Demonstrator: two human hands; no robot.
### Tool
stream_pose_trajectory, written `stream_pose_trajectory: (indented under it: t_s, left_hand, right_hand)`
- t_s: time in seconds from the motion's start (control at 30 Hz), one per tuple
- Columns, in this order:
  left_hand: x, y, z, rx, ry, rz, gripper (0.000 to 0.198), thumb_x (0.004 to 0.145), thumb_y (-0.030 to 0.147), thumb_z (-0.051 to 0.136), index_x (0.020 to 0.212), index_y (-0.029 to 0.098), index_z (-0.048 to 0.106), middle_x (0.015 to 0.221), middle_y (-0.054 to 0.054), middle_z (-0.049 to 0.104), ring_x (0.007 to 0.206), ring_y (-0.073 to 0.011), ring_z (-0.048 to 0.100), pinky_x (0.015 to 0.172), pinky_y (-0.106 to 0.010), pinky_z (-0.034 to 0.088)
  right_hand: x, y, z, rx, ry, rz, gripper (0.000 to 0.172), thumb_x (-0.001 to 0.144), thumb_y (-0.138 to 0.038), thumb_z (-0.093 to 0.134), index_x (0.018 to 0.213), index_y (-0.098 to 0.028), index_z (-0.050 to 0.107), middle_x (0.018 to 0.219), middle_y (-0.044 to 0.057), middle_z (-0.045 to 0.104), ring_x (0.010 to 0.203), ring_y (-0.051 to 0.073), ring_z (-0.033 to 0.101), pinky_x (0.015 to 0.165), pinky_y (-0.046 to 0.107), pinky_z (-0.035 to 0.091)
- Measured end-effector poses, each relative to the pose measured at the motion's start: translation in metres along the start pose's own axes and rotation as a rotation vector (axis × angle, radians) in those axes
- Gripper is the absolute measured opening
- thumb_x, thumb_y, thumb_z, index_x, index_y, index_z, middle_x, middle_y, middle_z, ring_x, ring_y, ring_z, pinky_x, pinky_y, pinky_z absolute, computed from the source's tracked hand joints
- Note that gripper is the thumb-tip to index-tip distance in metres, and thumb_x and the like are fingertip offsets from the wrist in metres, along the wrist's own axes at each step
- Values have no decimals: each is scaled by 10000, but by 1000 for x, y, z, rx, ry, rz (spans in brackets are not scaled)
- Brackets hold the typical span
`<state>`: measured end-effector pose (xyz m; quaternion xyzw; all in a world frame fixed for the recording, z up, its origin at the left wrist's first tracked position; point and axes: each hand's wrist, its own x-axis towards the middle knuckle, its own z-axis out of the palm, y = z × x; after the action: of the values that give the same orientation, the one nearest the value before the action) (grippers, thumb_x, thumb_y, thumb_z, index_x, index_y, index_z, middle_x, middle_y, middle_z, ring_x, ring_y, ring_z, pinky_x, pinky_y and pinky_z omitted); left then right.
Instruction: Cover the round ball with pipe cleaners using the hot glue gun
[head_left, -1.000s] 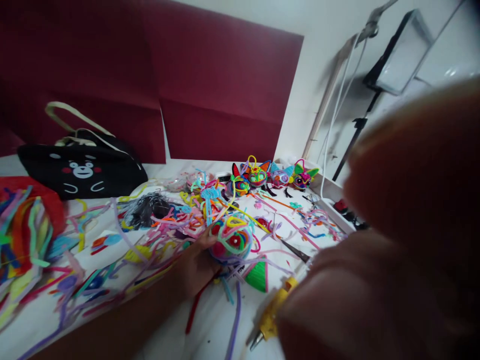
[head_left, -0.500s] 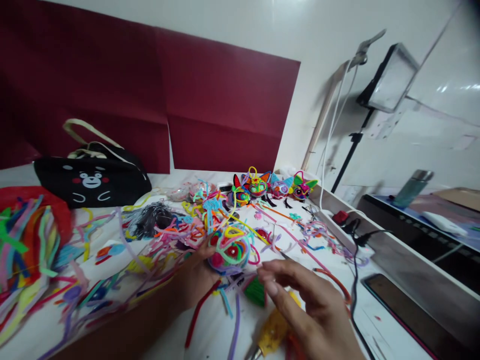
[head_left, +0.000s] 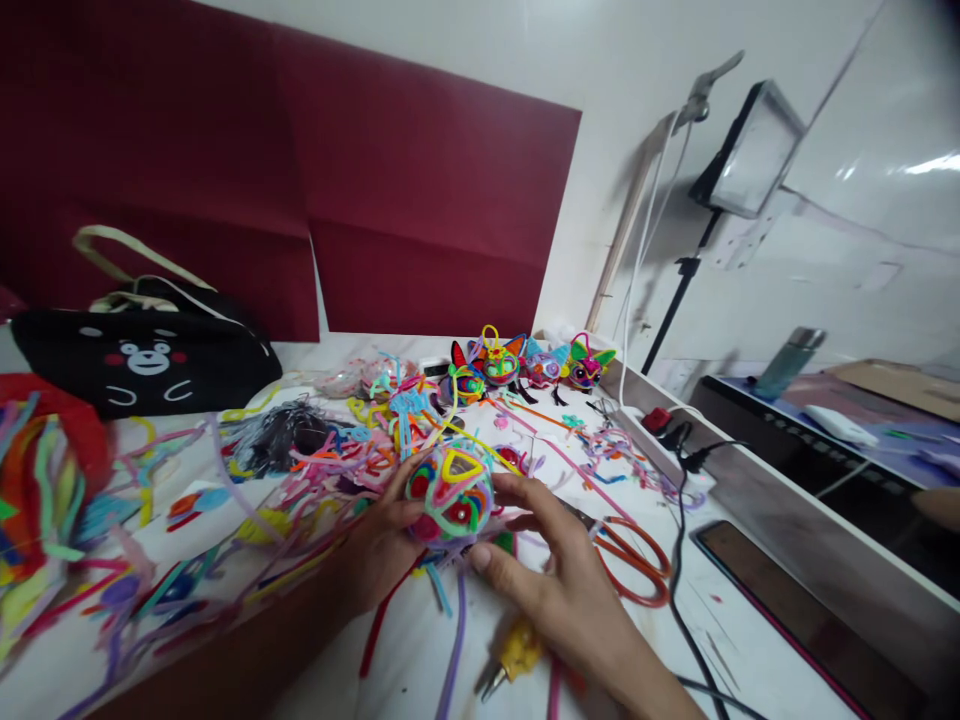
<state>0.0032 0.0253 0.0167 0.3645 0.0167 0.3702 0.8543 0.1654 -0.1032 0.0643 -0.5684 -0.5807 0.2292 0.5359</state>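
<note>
A round ornament [head_left: 450, 505] covered in coils of coloured pipe cleaner is between my hands, low over the white table. My left hand [head_left: 386, 540] grips its left side, with the far fingers partly hidden behind it. At its right side, my right hand [head_left: 551, 560] has its index finger on the edge and its thumb below, curved around the ornament. Under my right wrist lies a yellow-handled tool [head_left: 517, 650] with a metal tip. Orange-handled scissors [head_left: 637, 562] rest just right of that hand.
Loose pipe cleaners [head_left: 337, 465] cover the table's left and middle. Several finished eared ornaments [head_left: 501, 365] stand at the back. A black bag [head_left: 150, 360] sits back left. A phone [head_left: 802, 620], a black cable [head_left: 679, 560] and a raised ledge [head_left: 810, 510] line the right.
My right hand has moved up and left from the open space beside the ornament onto its right side. The view has swung slightly right, and the scissors show more fully.
</note>
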Motion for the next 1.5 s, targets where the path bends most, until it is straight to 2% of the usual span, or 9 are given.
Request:
stream_pose_trajectory:
  t_s: [0.23,0.5,0.7,0.8,0.97,1.1,1.2,1.37,1.5]
  left_hand:
    - [-1,-1,1,70,116,-59,750,798,256,699,1492,296,417,1330,-99,694,1251,-363,626,1088,-564,448]
    - [2,6,16,38,151,-100,357,853,267,637,1204,210,673,1246,-103,736,1287,-374,596,1120,-607,415]
    - [5,8,24,-88,377,-186,247,908,229,523,1021,168,733,1126,-90,784,1326,-359,564,1115,-689,393]
    - [4,5,31,-101,376,-212,276,938,245,489,1022,166,741,1109,-82,790,1332,-338,565,1140,-646,393]
    - [-2,1,41,4,220,-181,312,933,296,559,1180,164,697,1109,-106,780,1279,-336,607,1133,-557,422]
    - [-11,10,43,182,165,-144,384,905,262,616,1287,215,622,1190,-88,752,1224,-315,640,1069,-479,474]
    - [-18,22,40,337,149,-201,362,868,272,673,1225,230,632,1230,-86,733,1142,-301,676,954,-410,528]
    - [-27,30,32,629,300,-232,325,841,373,729,1112,198,685,1071,-78,765,972,-281,717,783,-340,547]
    - [-29,27,18,809,379,-200,262,827,410,759,927,169,728,867,-51,773,797,-244,708,677,-301,523]
  right_hand:
    - [9,4,3,25,70,55,337,852,-400,689,1122,-198,687,1090,87,707,962,229,676,840,360,560]
    - [3,-2,-11,16,77,71,354,884,-418,679,1167,-205,683,1148,92,716,969,224,688,836,357,562]
    - [-22,2,-40,-176,53,55,238,937,-397,630,1065,-215,712,1040,68,733,948,213,680,847,349,531]
    - [-29,7,-29,-232,35,55,300,926,-385,633,1155,-197,679,1090,91,722,998,237,676,879,379,532]
    - [-19,3,0,-248,35,-9,605,862,-405,706,1383,-152,531,1240,155,681,1127,302,649,940,446,531]
    - [-6,-2,-1,-218,-13,12,522,875,-406,708,1330,-183,580,1257,143,682,1117,296,655,940,439,528]
    - [-3,-2,-7,-231,-106,27,510,861,-359,731,1319,-184,588,1231,132,696,1070,279,667,918,415,528]
    - [-7,2,-6,-294,-258,53,382,858,-328,742,1195,-196,621,1079,83,724,956,247,677,824,346,520]
    - [-8,3,-4,-405,-345,-2,425,849,-309,766,1220,-174,608,1135,117,702,1056,275,647,889,362,491]
